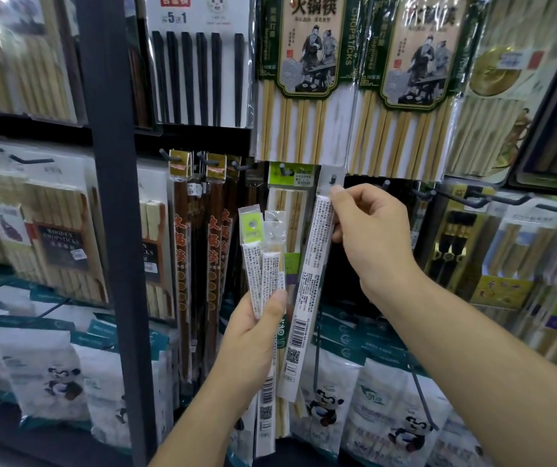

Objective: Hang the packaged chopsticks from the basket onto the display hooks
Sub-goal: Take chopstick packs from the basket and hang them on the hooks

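My right hand [371, 237] pinches the top of a long clear chopstick pack [310, 281] with white printed text. The pack's hang hole sits at the tip of a dark display hook [332, 179]. My left hand [256, 335] grips two more narrow chopstick packs [263, 274] upright, their tops fanned apart, one with a green header. Behind them a green-headed chopstick pack [288, 197] hangs on the neighbouring hook. The basket is out of sight.
Large bamboo chopstick packs [304, 79] hang above. Brown chopstick packs [182, 247] hang at the left beside a dark upright post [115, 197]. Bare hooks [492, 200] jut out at the right. White panda-printed bags [371, 409] fill the shelf below.
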A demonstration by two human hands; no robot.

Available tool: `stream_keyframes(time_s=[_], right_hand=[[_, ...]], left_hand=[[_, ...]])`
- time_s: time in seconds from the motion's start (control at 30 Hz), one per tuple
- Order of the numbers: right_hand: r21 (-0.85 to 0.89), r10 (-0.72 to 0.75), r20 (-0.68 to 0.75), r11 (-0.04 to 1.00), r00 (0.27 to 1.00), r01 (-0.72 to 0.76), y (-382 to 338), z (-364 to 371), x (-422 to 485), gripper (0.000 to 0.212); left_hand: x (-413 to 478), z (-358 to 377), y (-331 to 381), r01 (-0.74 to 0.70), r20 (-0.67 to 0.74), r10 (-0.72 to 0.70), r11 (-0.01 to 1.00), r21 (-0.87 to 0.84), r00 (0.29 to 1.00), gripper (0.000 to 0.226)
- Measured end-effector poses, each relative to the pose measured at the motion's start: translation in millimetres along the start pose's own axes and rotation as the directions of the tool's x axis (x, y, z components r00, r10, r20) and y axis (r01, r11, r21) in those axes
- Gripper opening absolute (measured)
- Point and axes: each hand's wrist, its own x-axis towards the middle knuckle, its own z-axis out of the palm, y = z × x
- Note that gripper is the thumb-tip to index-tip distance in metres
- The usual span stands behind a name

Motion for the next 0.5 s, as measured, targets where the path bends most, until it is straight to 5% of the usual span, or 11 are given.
stream_keyframes(time_s=[0.5], right_hand=[[-0.04,-0.025,-0.046,0.999,0.999,0.023,2.7,0.7,5.4,0.032]], left_hand=[[-1.5,-0.7,2.1,0.003,-0.038,-0.002,0.999,0.037,0.999,0.046]])
